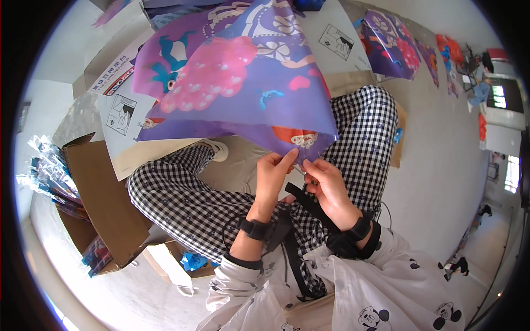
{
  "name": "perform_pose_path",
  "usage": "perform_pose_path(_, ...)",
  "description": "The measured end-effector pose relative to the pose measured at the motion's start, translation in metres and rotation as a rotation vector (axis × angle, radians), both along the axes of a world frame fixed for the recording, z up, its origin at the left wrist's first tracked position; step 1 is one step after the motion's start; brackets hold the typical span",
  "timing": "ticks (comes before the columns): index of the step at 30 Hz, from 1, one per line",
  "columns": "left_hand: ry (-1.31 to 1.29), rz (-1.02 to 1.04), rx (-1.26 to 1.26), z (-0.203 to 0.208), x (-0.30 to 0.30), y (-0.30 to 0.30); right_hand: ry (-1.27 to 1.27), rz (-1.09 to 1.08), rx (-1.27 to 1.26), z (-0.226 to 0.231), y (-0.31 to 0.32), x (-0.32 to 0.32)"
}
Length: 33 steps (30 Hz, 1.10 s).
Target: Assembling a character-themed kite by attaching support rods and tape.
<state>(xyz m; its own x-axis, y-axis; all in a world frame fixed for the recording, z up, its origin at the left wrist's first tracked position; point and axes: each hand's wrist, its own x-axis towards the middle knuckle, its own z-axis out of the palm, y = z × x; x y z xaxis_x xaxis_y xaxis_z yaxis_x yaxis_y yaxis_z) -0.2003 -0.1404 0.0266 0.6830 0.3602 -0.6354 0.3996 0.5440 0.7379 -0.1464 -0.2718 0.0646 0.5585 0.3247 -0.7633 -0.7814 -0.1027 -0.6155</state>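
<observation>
A large glossy purple plastic sheet [221, 105], printed with pink bubbles, white flowers and a blue-green figure, spreads out before my knees. Its near corner narrows toward me and carries a red and white print. The thumb and fingers of my left hand [273, 174] pinch this corner from the left. Close beside it, my right hand [329, 190] has its thumb and fingertips pressed together at the same corner's right edge. Anything small between the fingertips is too fine to make out. Black straps circle both wrists, and a black band [312, 207] hangs by the right palm.
White printed cardboard [122, 118] lies under the sheet. An open brown box [107, 193] at left holds shiny wrapped packs [52, 168]. Blue crumpled plastic [193, 261] sits in a lower box. Another purple printed sheet [392, 47] lies far right. My checked trouser legs [176, 193] frame the work.
</observation>
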Motion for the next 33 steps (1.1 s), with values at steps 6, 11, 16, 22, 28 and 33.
perform_pose_path(6,-0.136,0.063,0.079,0.013,-0.004,0.000,-0.119,-0.048,0.077,0.006,0.005,0.011)
perform_pose_path(11,-0.301,0.021,1.277,0.065,-0.032,-0.003,-0.284,-0.094,0.157,0.052,0.001,0.013)
perform_pose_path(16,-0.585,-0.087,1.698,0.098,-0.023,-0.006,-0.290,0.045,0.423,0.093,0.004,0.007)
perform_pose_path(22,-0.544,-0.054,1.751,0.120,-0.008,-0.003,-0.134,0.100,0.537,0.104,-0.017,0.019)
perform_pose_path(28,-0.721,-0.095,1.851,0.132,-0.017,0.001,-0.213,-0.034,0.424,0.087,-0.037,0.036)
perform_pose_path(33,-0.801,-0.411,1.871,0.173,-0.024,-0.014,-0.974,0.045,0.004,0.057,-0.052,0.082)
